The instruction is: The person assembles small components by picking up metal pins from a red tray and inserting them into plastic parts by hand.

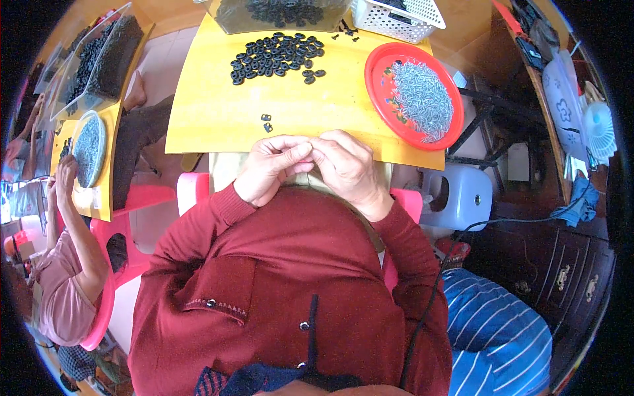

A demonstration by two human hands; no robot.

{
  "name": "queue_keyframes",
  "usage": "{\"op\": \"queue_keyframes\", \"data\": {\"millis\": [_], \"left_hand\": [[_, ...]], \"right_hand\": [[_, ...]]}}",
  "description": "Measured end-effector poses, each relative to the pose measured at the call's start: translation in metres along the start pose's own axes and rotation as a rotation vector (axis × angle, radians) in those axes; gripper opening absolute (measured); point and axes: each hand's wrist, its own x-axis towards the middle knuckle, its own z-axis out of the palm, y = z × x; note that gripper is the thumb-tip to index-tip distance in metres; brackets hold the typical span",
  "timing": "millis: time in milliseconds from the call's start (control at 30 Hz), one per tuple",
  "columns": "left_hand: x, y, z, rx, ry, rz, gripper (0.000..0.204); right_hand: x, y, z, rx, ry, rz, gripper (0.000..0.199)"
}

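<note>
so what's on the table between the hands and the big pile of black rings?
Head view: two small black pieces on bare yellow tabletop, between the hands and black rings.

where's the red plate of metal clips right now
In the head view, the red plate sits on the yellow table's right end, beyond the right hand, below the white basket.

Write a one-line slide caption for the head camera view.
Both hands, left hand and right hand, meet fingertip to fingertip at a yellow wooden table bearing small black plastic rings and a red round plate of metal clips.
</note>
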Motion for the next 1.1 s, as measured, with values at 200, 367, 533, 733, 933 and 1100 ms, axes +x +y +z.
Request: {"op": "queue_keyframes", "data": {"millis": [200,367,533,733,933,1100], "left_hand": [[0.000,0.000,0.000,-0.006,0.033,0.012,0.019],[0.000,0.001,0.000,-0.058,0.044,0.015,0.019],[0.001,0.000,-0.002,-0.054,0.008,0.003,0.017],[-0.001,0.004,0.003,-0.049,-0.015,0.012,0.014],[0.001,0.003,0.005,-0.049,-0.041,0.020,0.015],[0.001,0.007,0.006,-0.041,-0.030,-0.003,0.015]], "right_hand": [[-0.001,-0.006,0.005,-0.052,0.009,-0.011,0.014],[-0.002,-0.007,0.006,0.074,0.017,0.077,0.016],[0.003,0.000,-0.010,0.254,-0.067,0.249,0.013],[0.018,0.052,-0.089,-0.329,-0.088,0.339,0.017],[0.021,0.086,-0.114,-0.588,-0.257,0.294,0.019],[0.026,0.090,-0.108,-0.686,-0.391,0.325,0.017]]}}
